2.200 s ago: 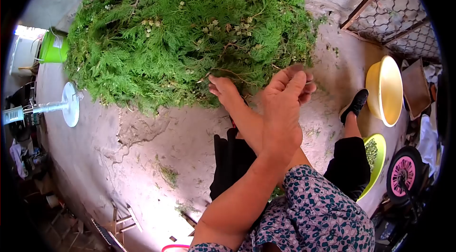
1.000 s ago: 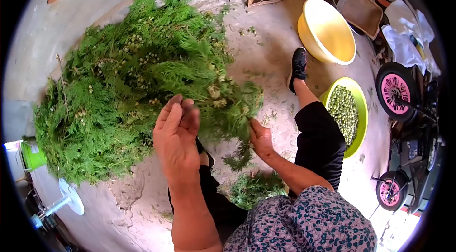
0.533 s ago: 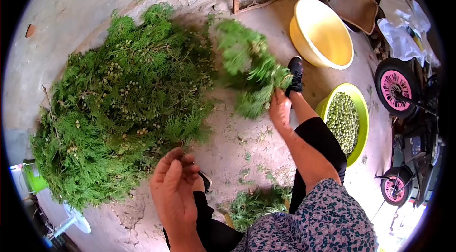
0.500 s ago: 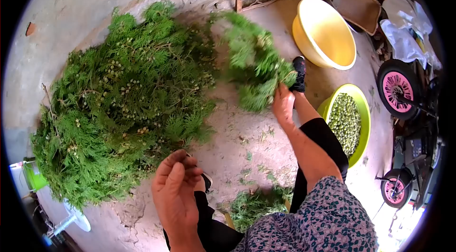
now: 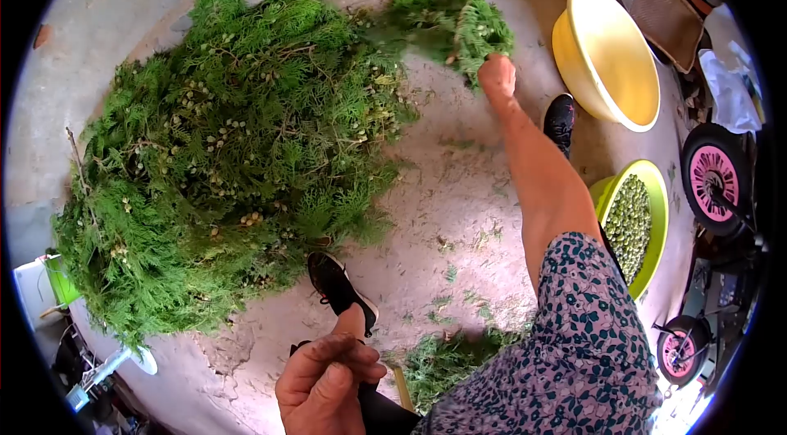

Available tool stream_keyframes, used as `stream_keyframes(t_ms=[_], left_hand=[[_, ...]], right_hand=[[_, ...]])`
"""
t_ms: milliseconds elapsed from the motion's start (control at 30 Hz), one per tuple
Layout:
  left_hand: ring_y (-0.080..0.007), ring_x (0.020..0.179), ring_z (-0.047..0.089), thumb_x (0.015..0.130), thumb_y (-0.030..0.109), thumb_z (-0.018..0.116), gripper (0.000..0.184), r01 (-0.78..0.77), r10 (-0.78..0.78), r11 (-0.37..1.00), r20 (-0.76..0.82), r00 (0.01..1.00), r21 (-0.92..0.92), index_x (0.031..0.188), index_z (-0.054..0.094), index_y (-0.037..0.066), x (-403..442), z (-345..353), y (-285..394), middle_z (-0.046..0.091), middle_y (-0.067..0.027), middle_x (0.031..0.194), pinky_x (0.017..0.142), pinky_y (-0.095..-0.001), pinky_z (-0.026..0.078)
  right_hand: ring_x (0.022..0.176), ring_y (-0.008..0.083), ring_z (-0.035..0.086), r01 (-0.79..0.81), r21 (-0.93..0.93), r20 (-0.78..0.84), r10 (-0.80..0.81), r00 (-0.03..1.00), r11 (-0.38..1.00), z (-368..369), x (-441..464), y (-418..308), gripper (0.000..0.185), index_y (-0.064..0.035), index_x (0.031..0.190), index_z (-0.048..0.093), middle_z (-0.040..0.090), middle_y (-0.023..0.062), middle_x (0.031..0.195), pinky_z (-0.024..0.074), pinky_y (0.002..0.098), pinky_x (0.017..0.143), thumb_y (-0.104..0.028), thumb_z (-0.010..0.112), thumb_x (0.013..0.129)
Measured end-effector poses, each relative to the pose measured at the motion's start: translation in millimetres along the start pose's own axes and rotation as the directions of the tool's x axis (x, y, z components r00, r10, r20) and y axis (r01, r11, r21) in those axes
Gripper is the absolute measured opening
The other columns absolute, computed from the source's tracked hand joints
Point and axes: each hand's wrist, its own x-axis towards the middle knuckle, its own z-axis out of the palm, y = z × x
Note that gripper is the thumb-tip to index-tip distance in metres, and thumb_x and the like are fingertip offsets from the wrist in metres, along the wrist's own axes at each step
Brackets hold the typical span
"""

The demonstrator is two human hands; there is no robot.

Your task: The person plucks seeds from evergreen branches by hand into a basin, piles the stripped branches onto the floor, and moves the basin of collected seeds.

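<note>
We find the right hand (image 5: 497, 77) gripping a green branch (image 5: 482, 29), far centre, right of the heap (image 5: 229, 148). We judge carrying in hand; the next move calls for clean release. Left hand (image 5: 328, 382) curled; contents we cannot tell.

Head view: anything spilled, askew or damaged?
Slightly. Small loose green sprigs lie scattered on the pale, rough floor, apart from the large pile of leafy green branches; looks like stray litter. The floor's surface also looks cracked near the pile's lower edge. The round yellow-green basin shows no obvious spill.
</note>
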Motion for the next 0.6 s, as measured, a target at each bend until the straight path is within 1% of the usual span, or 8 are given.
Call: stream_keyframes(t_ms=[133,200,233,333,433,467,533,600], left_hand=[[-0.0214,0.073,0.057,0.08,0.012,0.056,0.032,0.042,-0.041,0.999,-0.039,0.998,0.026,0.105,0.05,-0.007,-5.6,-1.8,-2.1,0.059,-0.0146,0.087,0.07,-0.0305,0.046],[-0.0212,0.073,0.056,0.081,0.012,0.055,0.031,0.071,-0.07,0.997,-0.063,0.996,0.017,0.104,0.05,-0.007,-7.2,-3.1,-3.6,0.059,-0.0143,0.087,0.07,-0.0303,0.046],[-0.0207,0.072,0.055,0.08,0.015,0.055,0.031,0.029,-0.026,0.998,-0.05,0.998,0.051,0.103,0.051,-0.007,-8.1,-2.2,-3.7,0.058,-0.014,0.086,0.069,-0.0297,0.045],[-0.0196,0.071,0.053,0.08,0.019,0.056,0.032,-0.007,0.012,0.991,-0.031,0.999,0.136,0.098,0.051,-0.006,-8.4,0.4,-2.2,0.056,-0.0135,0.085,0.067,-0.029,0.043],[-0.0188,0.07,0.052,0.078,0.024,0.057,0.033,0.026,-0.018,0.982,-0.044,0.999,0.188,0.094,0.052,-0.005,-7.9,-2.0,0.5,0.054,-0.0132,0.083,0.066,-0.0287,0.042],[-0.0186,0.069,0.051,0.078,0.025,0.058,0.034,0.059,-0.049,0.98,-0.053,0.997,0.19,0.092,0.052,-0.004,-6.7,-1.9,2.7,0.054,-0.013,0.082,0.066,-0.0284,0.042],[-0.0206,0.07,0.052,0.077,0.025,0.06,0.034,0.063,-0.046,0.987,-0.113,0.992,0.148,0.092,0.052,-0.004,-4.3,4.8,5.5,0.053,-0.0149,0.083,0.063,-0.0298,0.042],[-0.0222,0.072,0.052,0.077,0.024,0.06,0.034,0.07,-0.06,0.99,-0.087,0.994,0.122,0.094,0.052,-0.004,-0.5,-2.4,3.7,0.054,-0.0157,0.084,0.064,-0.0317,0.043]], right_hand=[[0.08,0.0389,0.056,0.062,0.1,0.007,-0.063,0.998,0.993,11.9,-55.9,29.2,0.019,-0.0023,0.076,0.059,0.059,0.0225,0.079,0.0456,0.0442,0.069,-0.018,0.05,0.071],[0.08,0.0389,0.056,0.004,0.14,0.059,-0.012,0.998,0.99,17.2,-76.9,35.6,0.018,-0.003,0.077,0.059,0.059,0.0222,0.08,0.0451,0.0447,0.069,-0.018,0.051,0.07],[0.08,0.0389,0.056,-0.051,0.178,0.114,0.031,0.993,0.983,21.2,-82.7,36.9,0.018,-0.0037,0.077,0.059,0.059,0.0219,0.081,0.0446,0.0452,0.069,-0.018,0.051,0.07],[0.081,0.0395,0.055,-0.023,0.177,0.091,0.007,0.996,0.984,37.6,-77.2,22.1,0.021,-0.0047,0.086,0.057,0.059,0.0215,0.084,0.0441,0.0453,0.07,-0.02,0.053,0.072],[0.084,0.0401,0.055,-0.08,0.194,0.161,0.049,0.986,0.978,49.0,-57.7,-17.2,0.049,-0.0068,0.115,0.039,0.058,0.0243,0.086,0.0444,0.0429,0.072,-0.029,0.057,0.075],[0.084,0.0401,0.055,-0.084,0.194,0.175,0.05,0.983,0.977,52.7,-51.1,-30.5,0.049,-0.0068,0.115,0.039,0.058,0.0243,0.086,0.0444,0.0429,0.072,-0.029,0.057,0.075],[0.089,0.0387,0.055,-0.243,0.193,0.208,0.202,0.957,0.951,64.6,-38.4,-52.7,0.068,-0.0046,0.126,0.026,0.057,0.0241,0.093,0.0441,0.0428,0.075,-0.032,0.06,0.074],[0.091,0.0379,0.055,-0.227,0.171,0.207,0.19,0.96,0.959,83.6,-29.1,-59.2,0.075,-0.0029,0.128,0.021,0.057,0.0235,0.096,0.0441,0.0424,0.076,-0.032,0.063,0.072]])
